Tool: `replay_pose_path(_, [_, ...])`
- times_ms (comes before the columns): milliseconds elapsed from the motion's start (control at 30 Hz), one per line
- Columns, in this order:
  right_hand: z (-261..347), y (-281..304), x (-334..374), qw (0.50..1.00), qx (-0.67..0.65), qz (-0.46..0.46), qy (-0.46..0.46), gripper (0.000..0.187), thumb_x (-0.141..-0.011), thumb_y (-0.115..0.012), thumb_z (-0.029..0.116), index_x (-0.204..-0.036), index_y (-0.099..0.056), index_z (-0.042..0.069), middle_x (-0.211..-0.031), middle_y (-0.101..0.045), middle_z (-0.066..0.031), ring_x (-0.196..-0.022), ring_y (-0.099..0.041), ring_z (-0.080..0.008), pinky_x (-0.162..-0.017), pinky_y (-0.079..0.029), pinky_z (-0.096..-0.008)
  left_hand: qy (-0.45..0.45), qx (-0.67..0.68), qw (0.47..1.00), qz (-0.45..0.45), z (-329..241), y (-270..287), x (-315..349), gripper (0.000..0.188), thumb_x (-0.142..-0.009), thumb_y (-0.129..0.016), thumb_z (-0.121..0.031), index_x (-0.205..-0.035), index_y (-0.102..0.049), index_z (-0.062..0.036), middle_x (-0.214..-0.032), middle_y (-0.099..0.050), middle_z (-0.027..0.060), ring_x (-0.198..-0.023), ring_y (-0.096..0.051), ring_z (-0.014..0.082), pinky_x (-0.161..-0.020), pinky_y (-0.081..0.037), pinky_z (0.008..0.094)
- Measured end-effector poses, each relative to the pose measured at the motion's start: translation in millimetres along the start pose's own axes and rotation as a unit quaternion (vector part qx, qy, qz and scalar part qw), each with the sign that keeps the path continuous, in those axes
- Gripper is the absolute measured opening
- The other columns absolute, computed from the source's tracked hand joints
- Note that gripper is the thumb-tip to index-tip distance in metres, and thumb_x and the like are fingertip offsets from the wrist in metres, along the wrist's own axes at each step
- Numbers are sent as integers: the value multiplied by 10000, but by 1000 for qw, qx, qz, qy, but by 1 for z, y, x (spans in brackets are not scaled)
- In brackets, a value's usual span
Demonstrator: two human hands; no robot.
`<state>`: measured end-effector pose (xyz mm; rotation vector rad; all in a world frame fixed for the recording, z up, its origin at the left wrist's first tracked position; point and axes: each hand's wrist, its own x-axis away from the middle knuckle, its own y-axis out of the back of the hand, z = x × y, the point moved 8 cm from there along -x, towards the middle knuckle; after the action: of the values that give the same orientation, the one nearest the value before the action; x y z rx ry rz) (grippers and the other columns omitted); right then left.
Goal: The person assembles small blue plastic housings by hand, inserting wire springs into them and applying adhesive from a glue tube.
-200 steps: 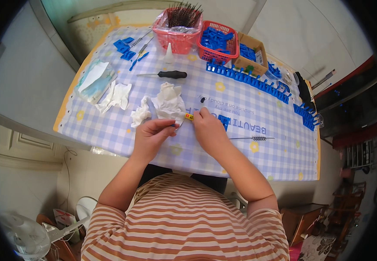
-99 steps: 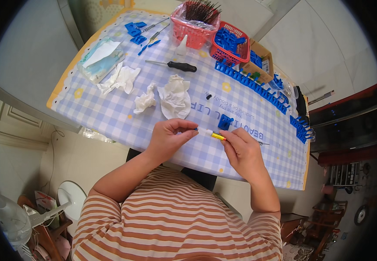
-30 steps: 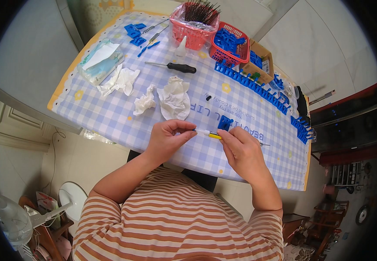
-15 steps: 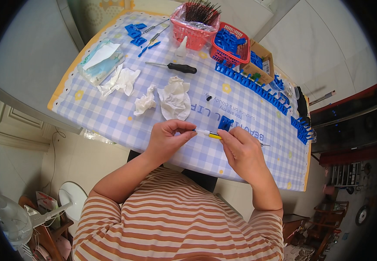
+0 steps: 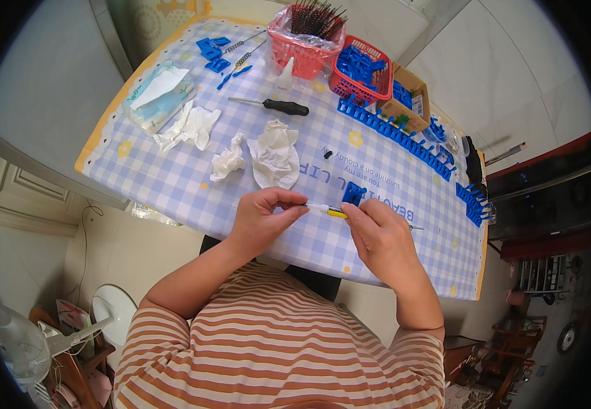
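In front of me, just above the table's near edge, my right hand (image 5: pixel 380 235) is closed around a small white-and-yellow tube (image 5: pixel 335 212). Its white narrow end points left at my left fingertips. Thumb and forefinger of my left hand (image 5: pixel 268 215) pinch a tiny dark-blue piece (image 5: pixel 305 204), mostly hidden by the fingers. The tube's end seems to meet that piece; contact cannot be made out. Just beyond my right fingers lies a blue plastic clip (image 5: pixel 354 193), partly covered by them. A thin metal rod (image 5: pixel 415 228) shows to the right of my right hand.
Crumpled tissues (image 5: pixel 273 153) and a black-handled screwdriver (image 5: pixel 286 106) lie beyond my hands. A white nozzle bottle (image 5: pixel 284 76) stands near red baskets (image 5: pixel 333 87). Blue clips form a row (image 5: pixel 397 136) at right. A tissue pack (image 5: pixel 147 112) sits left, below springs on rods (image 5: pixel 243 58).
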<state>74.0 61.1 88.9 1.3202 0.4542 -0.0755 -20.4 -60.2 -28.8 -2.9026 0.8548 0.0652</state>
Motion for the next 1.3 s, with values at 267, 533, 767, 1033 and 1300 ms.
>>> replay_pose_path(267, [1, 1, -1, 1000, 4, 4, 4, 251, -740, -642, -9, -991, -644, -3, -726, -478, -83, -647, -535, -233, -559, -453, -348, -1, 3, 1000, -1, 0, 0, 1, 151, -791, -723, -9, -940, -699, 5, -870, -690, 40, -769, -605, 53, -687, -490, 190])
replay_pose_path(533, [1, 0, -1, 1000, 4, 7, 1, 260, -736, -645, -7, -996, -648, -4, -723, -481, -82, -648, -537, -232, -559, -454, -345, -7, -15, 1000, -3, -2, 1, 1, 153, -790, -725, -12, -941, -701, 1, -867, -691, 35, -763, -604, 50, -681, -489, 187])
replay_pose_path(767, [-4, -1, 0, 999, -30, -4, -18, 230, -753, -647, -10, -983, -650, 2, -716, -492, -85, -635, -545, -237, -542, -462, -355, -1, -10, 1000, -6, -1, 2, 0, 157, -792, -723, -8, -945, -697, 11, -868, -692, 47, -768, -616, 58, -689, -496, 190])
replay_pose_path(1033, [-23, -6, 3, 980, -172, -33, -97, 227, -784, -660, -24, -1007, -653, 20, -790, -573, -102, -629, -587, -245, -553, -473, -316, 30, 76, 997, -9, 7, 4, -1, 162, -806, -692, 34, -967, -672, 33, -895, -689, 79, -817, -640, 101, -750, -520, 218])
replay_pose_path(1300, [-29, -22, 3, 967, -226, -15, -119, 214, -789, -664, -17, -1001, -662, 11, -767, -577, -99, -614, -574, -208, -549, -461, -292, 32, 126, 991, -14, 5, 7, -2, 163, -805, -688, 41, -965, -661, 24, -903, -688, 89, -827, -643, 112, -764, -521, 229])
